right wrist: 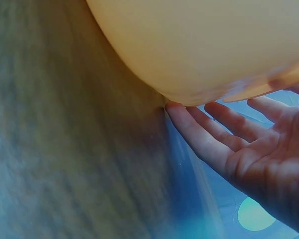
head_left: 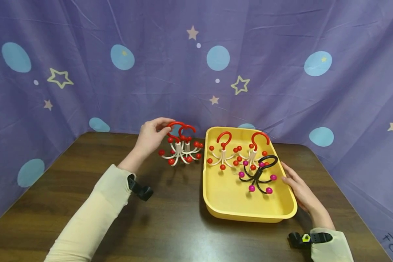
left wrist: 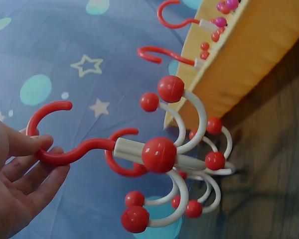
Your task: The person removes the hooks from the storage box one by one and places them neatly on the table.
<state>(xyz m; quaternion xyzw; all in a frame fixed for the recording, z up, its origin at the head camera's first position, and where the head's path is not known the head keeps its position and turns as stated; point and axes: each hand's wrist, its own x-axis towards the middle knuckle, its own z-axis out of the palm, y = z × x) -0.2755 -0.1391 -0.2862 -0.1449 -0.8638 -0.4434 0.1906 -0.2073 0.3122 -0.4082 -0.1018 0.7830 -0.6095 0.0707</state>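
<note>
In the head view my left hand point(head_left: 152, 136) pinches the red curved top of a red-and-white multi-arm hook point(head_left: 178, 149), its white curled arms tipped with red balls. A second such hook point(head_left: 188, 145) stands close behind it, partly hidden; its red top point(left wrist: 122, 167) shows past the held one in the left wrist view. My right hand point(head_left: 302, 193) is at the right side of a yellow tray point(head_left: 242, 214). The right wrist view shows its fairly straight fingers point(right wrist: 204, 134) touching the tray's outer wall; the thumb is mostly hidden there.
Inside the tray are two more red-and-white hooks, one left point(head_left: 223, 156) and one right point(head_left: 253, 154), plus a black hook point(head_left: 257, 176) with magenta balls. The dark wooden table point(head_left: 170, 225) ends at a purple curtain point(head_left: 170, 72) behind and at both sides.
</note>
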